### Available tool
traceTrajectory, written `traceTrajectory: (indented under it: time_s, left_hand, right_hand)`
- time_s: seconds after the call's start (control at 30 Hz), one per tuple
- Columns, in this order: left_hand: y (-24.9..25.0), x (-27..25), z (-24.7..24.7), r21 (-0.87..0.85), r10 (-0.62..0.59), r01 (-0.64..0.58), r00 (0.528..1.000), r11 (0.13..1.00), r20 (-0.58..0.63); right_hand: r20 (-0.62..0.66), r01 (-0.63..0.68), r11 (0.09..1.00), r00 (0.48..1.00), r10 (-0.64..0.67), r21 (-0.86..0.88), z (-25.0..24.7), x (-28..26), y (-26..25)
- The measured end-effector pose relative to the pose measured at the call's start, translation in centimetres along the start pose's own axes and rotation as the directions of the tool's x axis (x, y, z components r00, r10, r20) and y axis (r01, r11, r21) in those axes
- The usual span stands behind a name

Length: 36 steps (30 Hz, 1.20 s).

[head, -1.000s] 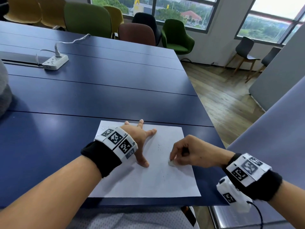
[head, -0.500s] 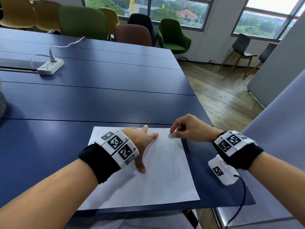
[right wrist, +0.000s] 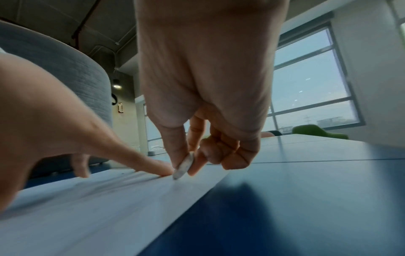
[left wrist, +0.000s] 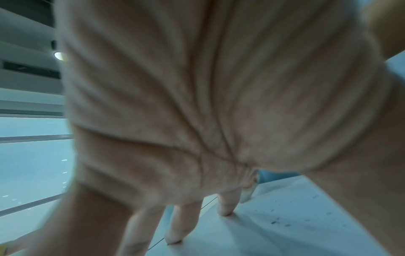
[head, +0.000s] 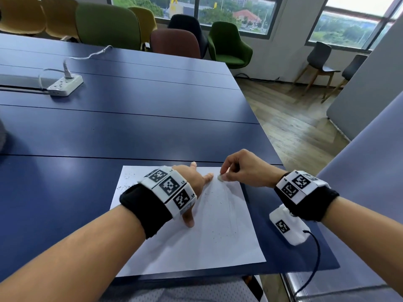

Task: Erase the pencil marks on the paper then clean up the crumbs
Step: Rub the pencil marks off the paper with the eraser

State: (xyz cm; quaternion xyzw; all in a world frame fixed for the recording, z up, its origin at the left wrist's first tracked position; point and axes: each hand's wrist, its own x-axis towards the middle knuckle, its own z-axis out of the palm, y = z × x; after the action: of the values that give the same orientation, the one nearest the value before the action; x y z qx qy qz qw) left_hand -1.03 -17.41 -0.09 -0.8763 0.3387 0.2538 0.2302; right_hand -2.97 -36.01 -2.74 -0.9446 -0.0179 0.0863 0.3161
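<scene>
A white sheet of paper point(head: 218, 243) lies on the dark blue table point(head: 130, 131) near its front edge, with faint pencil lines and dark eraser crumbs point(head: 218, 235) scattered over it. My left hand point(head: 194, 182) lies spread on the sheet and presses it down with straight fingers point(left wrist: 175, 230). My right hand point(head: 239, 168) pinches a small white eraser point(head: 221, 177) between thumb and forefinger at the paper's far right part. In the right wrist view the eraser point(right wrist: 185, 165) touches the paper point(right wrist: 109, 204) beside my left fingertip point(right wrist: 162, 168).
More crumbs point(head: 126, 182) lie at the paper's far left corner and on the table beside it. A white power strip point(head: 65, 85) with its cable sits far left on the table. Chairs point(head: 226, 44) stand beyond the table's far edge. The table's right edge drops to wooden floor.
My right hand has carried the eraser from the paper's near right area up to its far right part. The left hand stays pressed on the sheet.
</scene>
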Motion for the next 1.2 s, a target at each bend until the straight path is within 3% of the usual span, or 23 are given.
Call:
traceTrajectory:
  time_s: [0.1, 0.23, 0.4, 0.53, 0.67, 0.8, 0.97, 1.1, 1.2]
  left_hand:
    - [-0.1, -0.1, 0.1, 0.011, -0.001, 0.001, 1.000, 1.000, -0.008]
    - [0.2, -0.2, 0.0, 0.023, -0.001, 0.001, 1.000, 1.000, -0.009]
    - [0.0, -0.1, 0.0, -0.005, -0.008, 0.008, 1.000, 1.000, 0.009]
    - [0.1, -0.1, 0.0, 0.007, -0.005, 0.005, 1.000, 1.000, 0.005]
    - [-0.1, -0.1, 0.0, -0.062, -0.004, 0.005, 1.000, 0.998, 0.010]
    - [-0.1, -0.1, 0.1, -0.014, 0.000, 0.000, 1.000, 1.000, 0.000]
    - [-0.2, -0.2, 0.1, -0.062, 0.003, -0.003, 1.000, 0.998, 0.003]
    - [-0.2, -0.1, 0.2, -0.046, 0.009, -0.009, 1.000, 0.999, 0.001]
    - [-0.3, -0.1, 0.2, -0.049, 0.001, -0.001, 1.000, 0.999, 0.007]
  right_hand:
    - [0.081, 0.031, 0.999, 0.996, -0.028, -0.036, 0.4, -0.5, -0.7]
    - [-0.026, -0.037, 0.998, 0.999, 0.036, -0.042, -0.8, 0.3, 0.3]
    - [0.076, 0.008, 0.999, 0.997, -0.005, -0.043, 0.2, -0.4, -0.3]
    - [-0.008, -0.041, 0.998, 0.999, 0.040, -0.039, -0.9, 0.2, 0.6]
    - [0.130, 0.032, 0.997, 0.991, -0.023, -0.069, -0.3, -0.7, -0.1]
    - [0.005, -0.014, 0.997, 1.000, 0.014, -0.081, -1.1, 0.4, 0.5]
    - [0.225, 0.044, 0.994, 0.974, -0.021, -0.100, -0.9, -0.5, -0.1]
    - [0.055, -0.006, 0.994, 0.998, 0.012, -0.105, -1.6, 0.4, 0.7]
    - [0.166, 0.047, 0.995, 0.986, -0.031, -0.092, -1.1, -0.5, 0.3]
